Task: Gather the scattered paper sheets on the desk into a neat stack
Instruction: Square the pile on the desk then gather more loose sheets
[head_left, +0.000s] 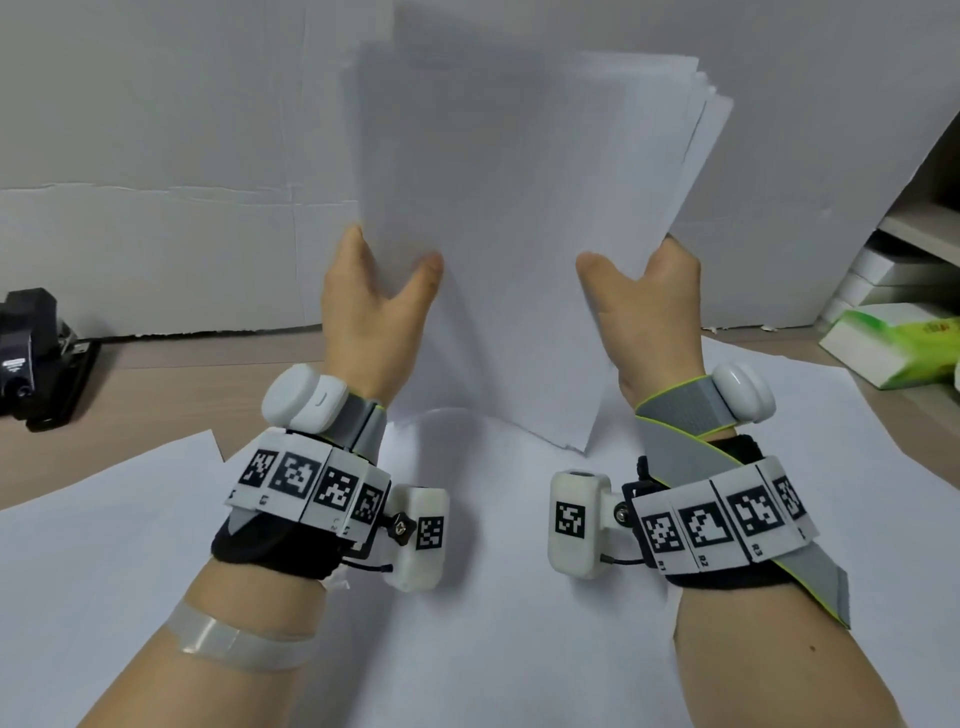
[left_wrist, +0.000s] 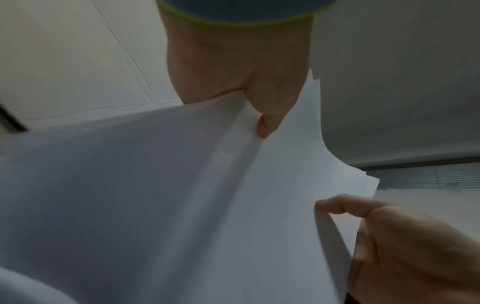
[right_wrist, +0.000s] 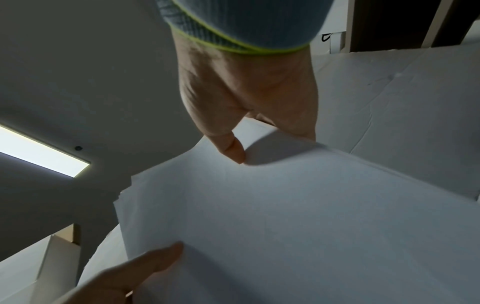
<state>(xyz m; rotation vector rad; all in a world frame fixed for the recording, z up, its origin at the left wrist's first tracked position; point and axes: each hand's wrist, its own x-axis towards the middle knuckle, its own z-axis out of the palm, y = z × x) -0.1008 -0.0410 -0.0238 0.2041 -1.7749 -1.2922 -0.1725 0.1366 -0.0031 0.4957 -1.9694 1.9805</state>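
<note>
Head view alone — stapler (head_left: 36, 358) beside desk (head_left: 171, 395).

Both hands' fingers hidden behind the paper stack (head_left: 519, 234)

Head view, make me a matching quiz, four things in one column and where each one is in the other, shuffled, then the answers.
1. paper stack
2. hole punch
3. green tissue pack
4. loose sheet

A. desk, far right
B. lying flat, near left
C. held upright in both hands
D. desk, far left

Pairs: 1-C, 2-D, 3-A, 4-B
</note>
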